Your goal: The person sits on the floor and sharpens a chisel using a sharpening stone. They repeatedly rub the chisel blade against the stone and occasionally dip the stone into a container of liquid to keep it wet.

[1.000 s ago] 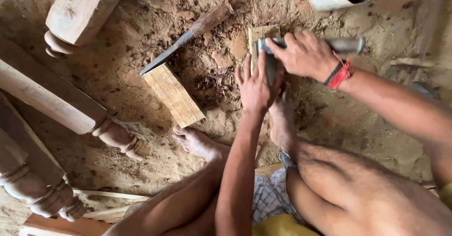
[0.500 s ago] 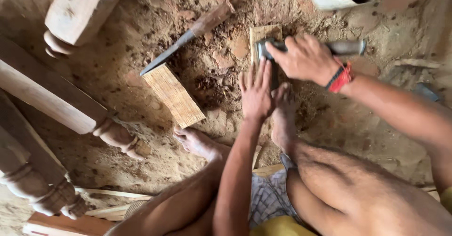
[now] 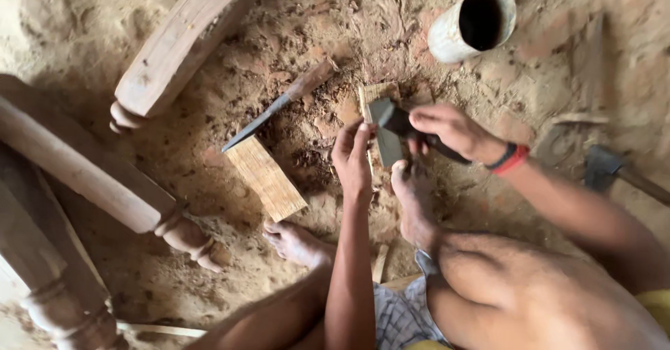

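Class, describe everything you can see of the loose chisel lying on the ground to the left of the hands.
The chisel lies flat on the sandy ground, slanting from upper right down to lower left. It has a brown wooden handle at the upper end and a long, dark, flat metal blade. The blade's tip rests at the top edge of a pale wooden block. No hand touches it; the left hand is nearest, to its right. Wood chips and dust lie around it.

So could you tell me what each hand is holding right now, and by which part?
The right hand grips a hatchet by its dark handle. The left hand steadies the upright wood strip by its side.
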